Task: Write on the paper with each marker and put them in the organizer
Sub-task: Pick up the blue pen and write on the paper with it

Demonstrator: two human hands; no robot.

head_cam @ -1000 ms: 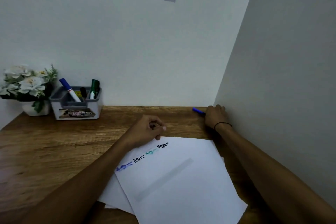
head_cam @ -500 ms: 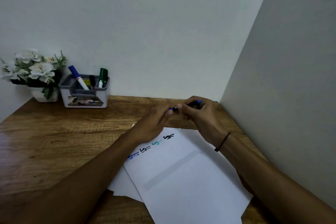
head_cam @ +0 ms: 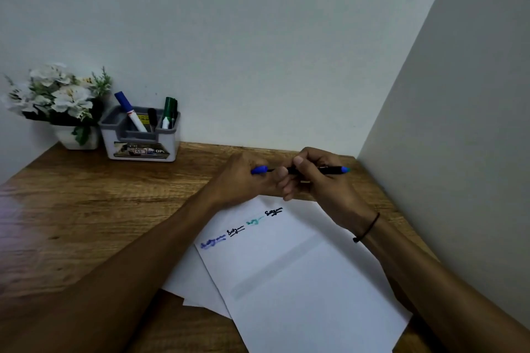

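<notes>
A black marker [head_cam: 329,170] with blue ends lies level between both hands above the far edge of the paper [head_cam: 301,275]. My right hand [head_cam: 324,180] grips its barrel. My left hand [head_cam: 243,180] is closed on its blue cap [head_cam: 259,170], which looks pulled slightly off the barrel. The paper carries several short scribbles in blue, black and teal near its top edge. The grey and white organizer [head_cam: 140,135] stands at the back left with a blue-capped marker [head_cam: 129,110], a black one [head_cam: 152,117] and a green one [head_cam: 169,112] in it.
A white pot of white flowers [head_cam: 60,103] stands left of the organizer. More sheets [head_cam: 195,286] lie under the paper. Walls close the wooden desk [head_cam: 86,209] at the back and right.
My right hand picked the marker up from the back right corner and brought it to the middle. My left hand came up from the paper and took hold of the cap end.
</notes>
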